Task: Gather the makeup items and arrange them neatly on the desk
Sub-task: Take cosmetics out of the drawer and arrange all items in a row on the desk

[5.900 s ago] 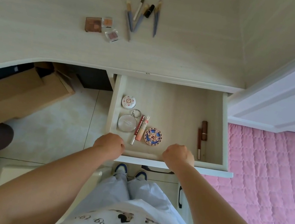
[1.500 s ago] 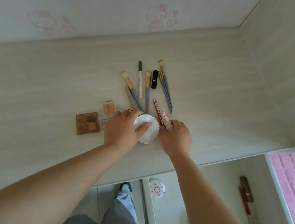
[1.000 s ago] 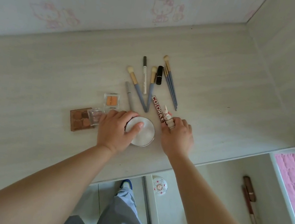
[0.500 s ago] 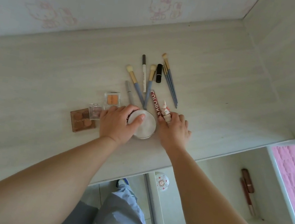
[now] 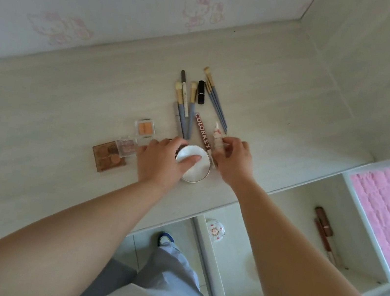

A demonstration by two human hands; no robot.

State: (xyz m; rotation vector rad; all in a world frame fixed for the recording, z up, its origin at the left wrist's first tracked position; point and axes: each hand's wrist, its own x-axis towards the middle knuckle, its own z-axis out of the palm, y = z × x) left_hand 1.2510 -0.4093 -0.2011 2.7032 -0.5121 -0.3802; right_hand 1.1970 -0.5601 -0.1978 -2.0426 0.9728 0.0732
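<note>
**Setting down the compact and tubes beside the brushes**

I judge I'm in the placing step: items from the drawer are being added to the group near the desk's [image 5: 41, 101] front edge.

Going left to right: a brown palette [image 5: 108, 156] lies leftmost, a small clear shadow pot [image 5: 125, 147] touching its far corner, and an orange duo [image 5: 145, 128] just beyond that. My left hand [image 5: 160, 161] grips the round white compact [image 5: 195, 167], thumb curled across its lid and fingers over its far rim. Behind it the brushes [image 5: 184, 110] fan toward the wall with a black lipstick [image 5: 201, 92] among them. The red tube [image 5: 202, 130] lies flat beside the compact; my right hand [image 5: 234, 161] pinches the small pale tube [image 5: 217, 136] just right of it, though I can't quite tell whether that tube already rests on the desk.

Next I'd let go of both, straighten the tubes parallel to the brushes, then go back to the drawer.

The drawer [image 5: 363, 243] is open below the front edge on the right. A small round patterned tin [image 5: 215, 230] sits at its near-left corner, and two brown sticks [image 5: 325, 229] lie along its right wall. My right arm hides part of its floor.
</note>
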